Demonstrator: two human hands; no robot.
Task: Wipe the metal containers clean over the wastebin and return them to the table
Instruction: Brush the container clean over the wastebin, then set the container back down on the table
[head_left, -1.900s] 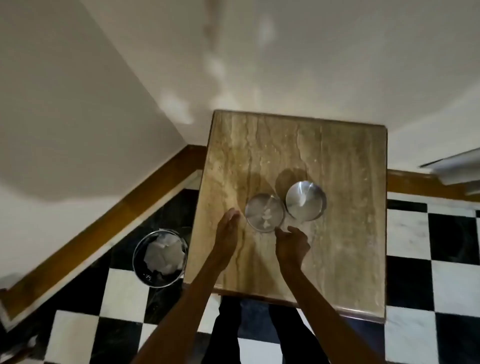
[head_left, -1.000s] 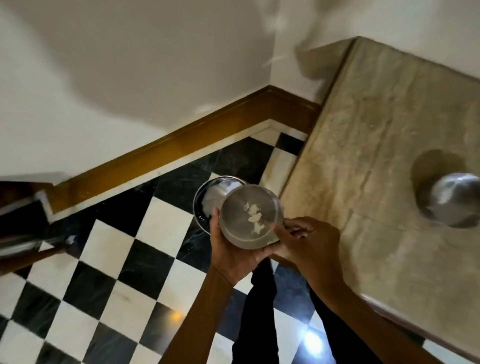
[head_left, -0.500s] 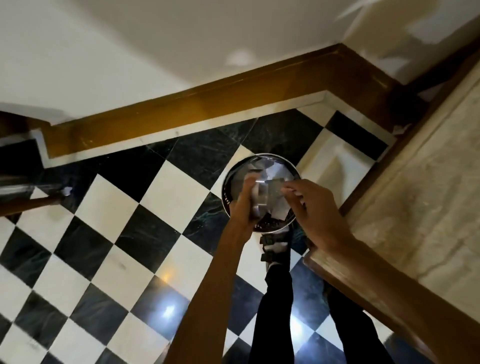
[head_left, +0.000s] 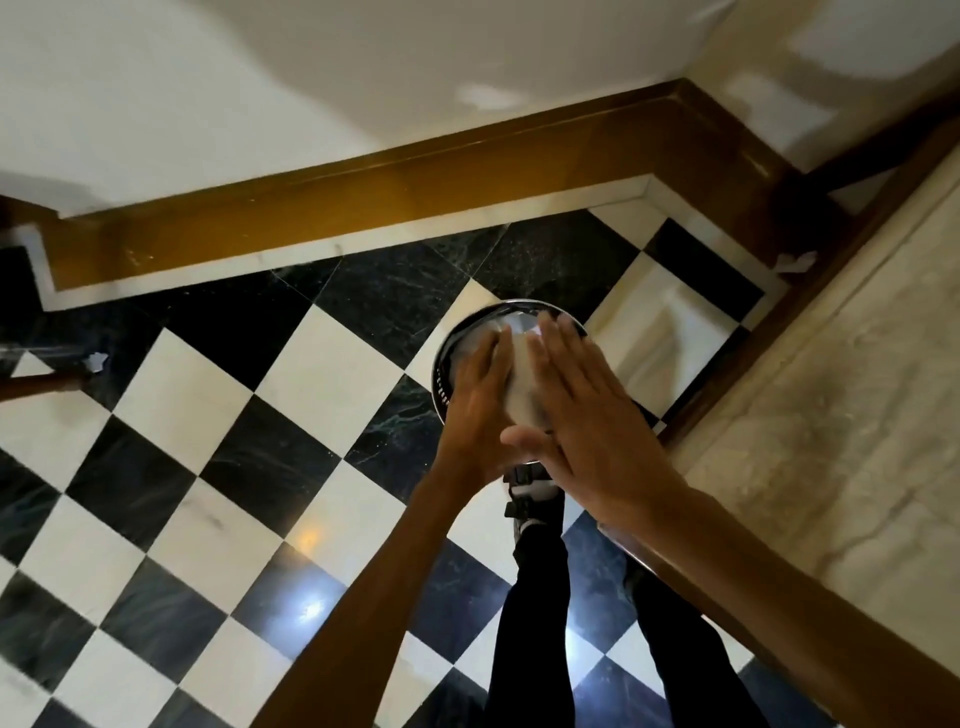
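Holding the metal container (head_left: 519, 387) right over the wastebin (head_left: 445, 364), left hand (head_left: 480, 410) wrapped around its side, right hand (head_left: 576, 415) flat, fingers spread against it. Could easily slip into the bin, blurry mid-wipe, grip looks one-sided.

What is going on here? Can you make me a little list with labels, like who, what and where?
left hand: left hand, wrapped around a blurred shiny metal container
right hand: right hand, flat and open, fingers straight, pressed against the container
container: held above the round metal wastebin
wastebin: stands on the black-and-white checkered floor, beside the beige stone-topped table
what is inside the container: cannot tell, it is blurred and covered by the hands
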